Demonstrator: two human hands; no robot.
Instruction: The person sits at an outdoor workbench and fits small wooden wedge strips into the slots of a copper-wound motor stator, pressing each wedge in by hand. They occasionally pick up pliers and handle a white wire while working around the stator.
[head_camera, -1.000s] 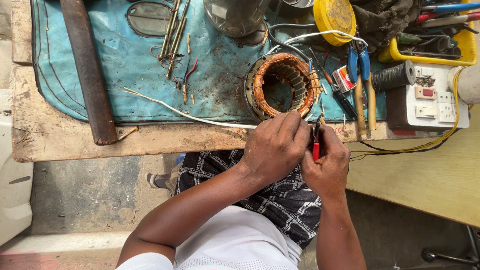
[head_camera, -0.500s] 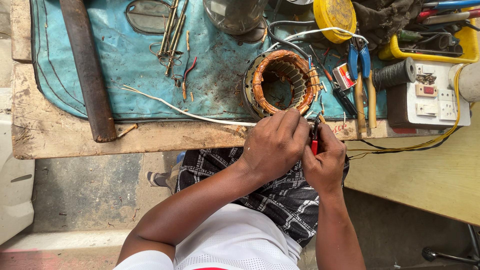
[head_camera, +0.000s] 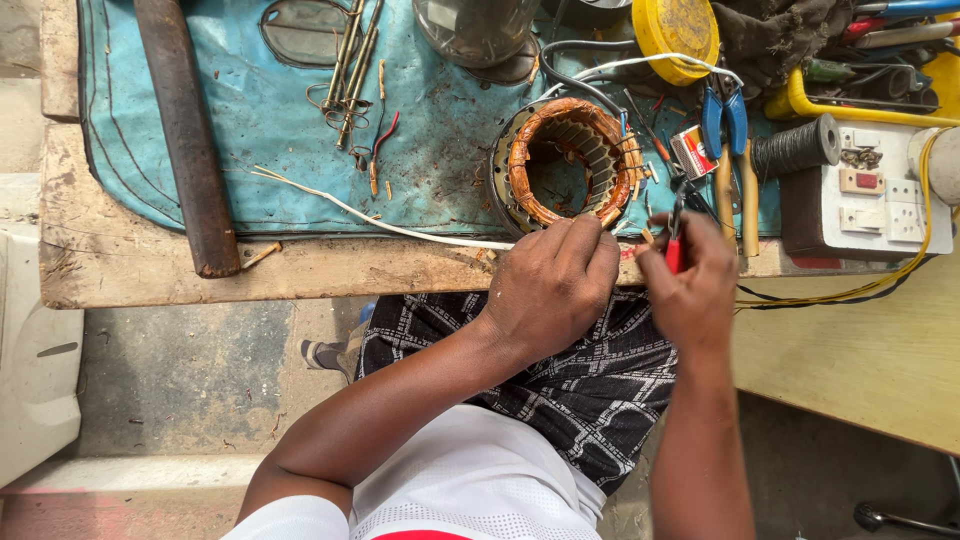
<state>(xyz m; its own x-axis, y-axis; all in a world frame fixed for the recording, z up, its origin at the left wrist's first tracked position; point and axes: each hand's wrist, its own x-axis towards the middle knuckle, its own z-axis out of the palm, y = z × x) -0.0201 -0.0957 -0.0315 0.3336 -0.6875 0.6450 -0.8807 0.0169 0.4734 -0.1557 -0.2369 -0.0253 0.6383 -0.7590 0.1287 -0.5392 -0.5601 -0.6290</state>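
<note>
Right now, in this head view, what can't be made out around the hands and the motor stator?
- Right hand: a red-handled tool shows, but its tip is too small to tell.
- Left hand: its own back hides whatever the fingertips pinch.
- Stator: the left hand covers its near rim.
- Grey cylinder and yellow reel: cut off by the top edge.
- White socket box: its right side is cut off by the frame edge.

A worn, scarred wooden workbench (head_camera: 150, 275) is spanning the top of the view, with a grimy blue vinyl mat (head_camera: 250, 150) lying across it. A paler yellowish wooden board (head_camera: 860, 360) is adjoining it on the right. Below, a stained grey concrete floor (head_camera: 190, 380) is catching soft, even daylight.
</note>
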